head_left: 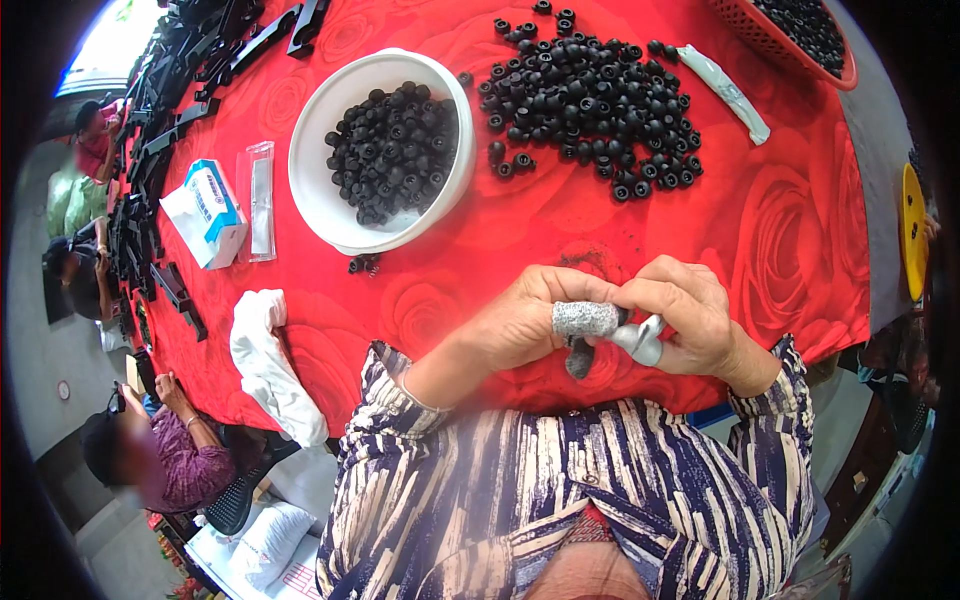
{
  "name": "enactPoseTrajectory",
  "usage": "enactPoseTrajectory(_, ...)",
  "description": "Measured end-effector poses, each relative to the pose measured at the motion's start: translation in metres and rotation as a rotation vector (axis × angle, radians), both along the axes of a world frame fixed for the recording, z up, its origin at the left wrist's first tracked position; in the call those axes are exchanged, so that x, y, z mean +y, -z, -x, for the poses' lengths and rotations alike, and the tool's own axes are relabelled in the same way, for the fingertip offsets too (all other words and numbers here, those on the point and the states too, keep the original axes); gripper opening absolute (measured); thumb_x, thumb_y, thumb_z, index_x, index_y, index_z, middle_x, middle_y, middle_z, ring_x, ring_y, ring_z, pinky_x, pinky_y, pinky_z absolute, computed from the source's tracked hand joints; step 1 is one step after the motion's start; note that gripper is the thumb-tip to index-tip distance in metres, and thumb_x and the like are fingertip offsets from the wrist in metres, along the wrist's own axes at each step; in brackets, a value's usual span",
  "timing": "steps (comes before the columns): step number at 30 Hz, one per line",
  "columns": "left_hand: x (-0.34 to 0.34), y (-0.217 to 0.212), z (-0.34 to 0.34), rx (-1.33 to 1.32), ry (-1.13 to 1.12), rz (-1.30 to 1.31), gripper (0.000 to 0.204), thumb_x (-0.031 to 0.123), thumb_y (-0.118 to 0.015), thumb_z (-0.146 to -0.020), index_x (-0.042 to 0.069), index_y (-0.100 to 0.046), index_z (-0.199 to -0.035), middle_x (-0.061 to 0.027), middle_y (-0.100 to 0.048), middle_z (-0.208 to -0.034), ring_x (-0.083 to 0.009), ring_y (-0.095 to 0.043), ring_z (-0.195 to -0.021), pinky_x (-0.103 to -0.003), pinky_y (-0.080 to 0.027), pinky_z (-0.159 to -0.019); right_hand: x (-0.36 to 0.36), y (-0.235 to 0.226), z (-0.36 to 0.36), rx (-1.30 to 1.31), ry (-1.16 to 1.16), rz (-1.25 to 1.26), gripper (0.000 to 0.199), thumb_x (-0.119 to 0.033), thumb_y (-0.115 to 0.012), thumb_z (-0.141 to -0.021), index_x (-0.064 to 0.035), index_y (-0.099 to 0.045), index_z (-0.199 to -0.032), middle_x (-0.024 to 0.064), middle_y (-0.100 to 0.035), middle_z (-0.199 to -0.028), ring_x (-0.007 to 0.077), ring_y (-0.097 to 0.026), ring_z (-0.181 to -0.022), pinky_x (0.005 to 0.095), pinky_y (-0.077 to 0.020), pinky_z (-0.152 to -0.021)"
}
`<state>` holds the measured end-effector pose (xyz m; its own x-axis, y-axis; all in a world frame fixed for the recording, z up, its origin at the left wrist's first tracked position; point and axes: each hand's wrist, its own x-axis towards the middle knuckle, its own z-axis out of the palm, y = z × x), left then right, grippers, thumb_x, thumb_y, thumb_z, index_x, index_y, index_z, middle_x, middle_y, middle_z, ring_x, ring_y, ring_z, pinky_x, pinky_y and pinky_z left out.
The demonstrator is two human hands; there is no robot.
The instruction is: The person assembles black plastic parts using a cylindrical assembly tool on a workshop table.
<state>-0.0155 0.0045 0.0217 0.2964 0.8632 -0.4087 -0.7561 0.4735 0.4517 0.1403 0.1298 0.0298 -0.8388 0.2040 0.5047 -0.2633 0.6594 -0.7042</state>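
My left hand (515, 315) and my right hand (690, 315) meet in front of my chest, above the near edge of the red-covered table. Both are closed, fingertips pinched together. A grey knit finger cover (586, 319) wraps a digit of the left hand, with a darker grey tip below it. Shiny silver-grey wrapping (640, 342) is around a digit of the right hand. A bit of something dark shows between the fingertips, too hidden to name. Beyond the hands lies a loose pile of small round black caps (590, 105), each with a hollow centre.
A white bowl (305, 190) holds more black caps. Left of it are a tissue pack (208, 215), a clear packet (262, 200) and white cloth (265, 350). Black plastic parts (150, 180) line the left edge. A red basket (845, 75) stands far right; people sit at left.
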Motion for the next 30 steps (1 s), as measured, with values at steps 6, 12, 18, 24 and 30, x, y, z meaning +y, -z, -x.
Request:
enactPoseTrajectory(6,-0.001,0.005,0.002,0.049,-0.002,0.016,0.021,0.011,-0.067,-0.082,-0.003,-0.066,-0.098,-0.0078,-0.065,-0.081,-0.0128,-0.062,-0.066,-0.025,-0.051,-0.049,0.008,-0.002,-0.003,-0.089,-0.074,0.022,0.031,-0.006,-0.074,-0.064,0.0009,-0.061,-0.092,0.0078,-0.056,-0.07,0.0196,-0.058,-0.056,0.0301,-0.0448,-0.046)
enactPoseTrajectory(12,-0.002,0.007,0.002,0.055,0.079,-0.022,0.019,0.01,-0.067,-0.083,-0.002,-0.066,-0.098,-0.0054,-0.063,-0.077,-0.0108,-0.06,-0.067,-0.025,-0.05,-0.05,0.009,-0.005,-0.001,-0.094,-0.133,0.122,0.03,-0.008,-0.076,-0.065,0.0006,-0.061,-0.09,0.0077,-0.056,-0.071,0.019,-0.057,-0.055,0.0297,-0.0443,-0.046)
enactPoseTrajectory(18,-0.006,0.016,-0.004,-0.114,-0.099,-0.004,0.018,0.011,-0.067,-0.083,-0.001,-0.066,-0.096,-0.0057,-0.066,-0.08,-0.0097,-0.06,-0.066,-0.023,-0.05,-0.057,0.01,-0.003,-0.004,-0.135,-0.088,0.135,0.032,-0.006,-0.076,-0.064,-0.0003,-0.062,-0.092,0.0076,-0.056,-0.07,0.0194,-0.057,-0.055,0.0304,-0.0427,-0.045)
enactPoseTrajectory(24,-0.008,0.018,-0.005,0.041,0.005,-0.017,0.02,0.011,-0.069,-0.081,0.0,-0.067,-0.097,-0.0054,-0.066,-0.08,-0.0087,-0.059,-0.066,-0.022,-0.049,-0.058,0.011,-0.004,-0.002,-0.141,-0.16,0.271,0.03,-0.007,-0.076,-0.064,0.0006,-0.063,-0.09,0.0082,-0.055,-0.067,0.0194,-0.057,-0.054,0.0305,-0.0422,-0.044)
enactPoseTrajectory(30,-0.002,0.013,-0.001,0.023,0.087,0.009,0.02,0.011,-0.069,-0.081,0.0,-0.067,-0.098,-0.0042,-0.066,-0.08,-0.0077,-0.059,-0.065,-0.022,-0.048,-0.057,0.015,-0.003,-0.006,-0.139,-0.209,0.137,0.026,-0.008,-0.076,-0.065,-0.0019,-0.062,-0.086,0.0066,-0.055,-0.066,0.0194,-0.057,-0.052,0.0306,-0.0419,-0.044)
